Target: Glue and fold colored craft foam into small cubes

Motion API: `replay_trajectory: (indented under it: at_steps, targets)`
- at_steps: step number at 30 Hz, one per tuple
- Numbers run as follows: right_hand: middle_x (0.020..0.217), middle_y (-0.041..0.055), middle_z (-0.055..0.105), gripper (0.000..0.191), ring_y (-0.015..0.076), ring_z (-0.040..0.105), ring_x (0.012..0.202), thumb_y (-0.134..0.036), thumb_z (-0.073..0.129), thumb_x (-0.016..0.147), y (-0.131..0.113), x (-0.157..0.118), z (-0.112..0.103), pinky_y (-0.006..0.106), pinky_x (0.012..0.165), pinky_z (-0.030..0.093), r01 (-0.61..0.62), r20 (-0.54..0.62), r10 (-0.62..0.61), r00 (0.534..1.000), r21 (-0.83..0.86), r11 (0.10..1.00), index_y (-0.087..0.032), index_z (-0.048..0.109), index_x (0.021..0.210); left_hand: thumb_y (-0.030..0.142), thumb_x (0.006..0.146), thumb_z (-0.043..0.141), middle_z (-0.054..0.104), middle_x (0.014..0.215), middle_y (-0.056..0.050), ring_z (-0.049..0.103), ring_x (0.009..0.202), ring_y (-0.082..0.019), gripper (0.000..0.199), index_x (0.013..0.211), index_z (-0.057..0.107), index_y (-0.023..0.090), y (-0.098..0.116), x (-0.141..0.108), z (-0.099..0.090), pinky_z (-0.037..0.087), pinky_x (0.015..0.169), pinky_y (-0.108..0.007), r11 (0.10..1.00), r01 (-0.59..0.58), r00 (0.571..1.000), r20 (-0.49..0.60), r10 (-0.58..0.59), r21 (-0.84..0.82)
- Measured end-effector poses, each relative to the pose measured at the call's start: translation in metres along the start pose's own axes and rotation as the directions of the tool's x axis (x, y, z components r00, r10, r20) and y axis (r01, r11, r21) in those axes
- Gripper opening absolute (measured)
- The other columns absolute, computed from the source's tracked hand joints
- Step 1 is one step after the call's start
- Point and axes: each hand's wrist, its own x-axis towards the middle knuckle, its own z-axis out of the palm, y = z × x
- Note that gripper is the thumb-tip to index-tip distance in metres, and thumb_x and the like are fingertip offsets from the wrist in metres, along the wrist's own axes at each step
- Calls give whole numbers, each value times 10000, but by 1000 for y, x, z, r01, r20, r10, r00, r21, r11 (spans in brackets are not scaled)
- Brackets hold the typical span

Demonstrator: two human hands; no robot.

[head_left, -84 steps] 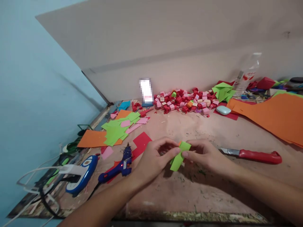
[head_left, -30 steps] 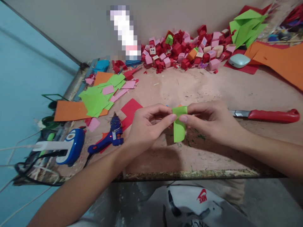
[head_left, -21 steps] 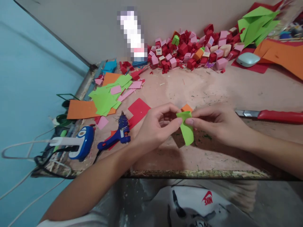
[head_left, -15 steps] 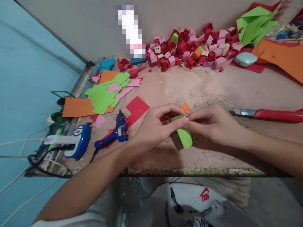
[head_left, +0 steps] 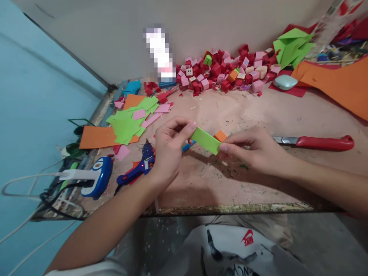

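Note:
A small green strip of craft foam or paper (head_left: 206, 141) is stretched between my two hands above the table. My left hand (head_left: 172, 143) pinches its upper left end between thumb and fingers. At the lower right end, my right hand (head_left: 250, 148) pinches it the same way. Behind the strip lies a small orange square (head_left: 220, 135) on the tabletop. A thin blue stick-like thing (head_left: 188, 146) shows just under the strip, partly hidden by my left hand. Left of that hand rests a blue glue gun (head_left: 143, 163).
A red-handled cutter knife (head_left: 324, 142) lies to the right. Along the back wall is a heap of red and pink cubes (head_left: 221, 73). Green sheets (head_left: 125, 124) lie at the left, near a blue-and-white device (head_left: 99, 176) with cables. A pale oval case (head_left: 285, 82) sits at back right.
The green piece has turned from hanging down to lying slantwise between my hands. My hands have moved apart, the left one leftward. The blue stick-like thing now shows beneath.

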Motion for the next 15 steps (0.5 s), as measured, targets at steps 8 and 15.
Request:
replay_trajectory:
  at_steps: [8,15]
  targets:
    - [827,52,791,335,172,682,714,-506,730,977,1,7,-4,290,681,547,-10,-215,65,974,248,969,-191,833,926,321,892,825,660,753,41,652,537,-90,191,891,683,193,11,2,2,565,516,-198,989,78,997,25,-76,-124]
    - [746,48,780,307,160,673,647,-467,799,919,3,7,-1,274,626,512,-98,-103,139,985,331,939,-163,825,889,381,905,808,748,755,-3,754,632,-150,262,955,635,192,19,-12,10,602,598,-221,942,323,922,256,-291,-94]
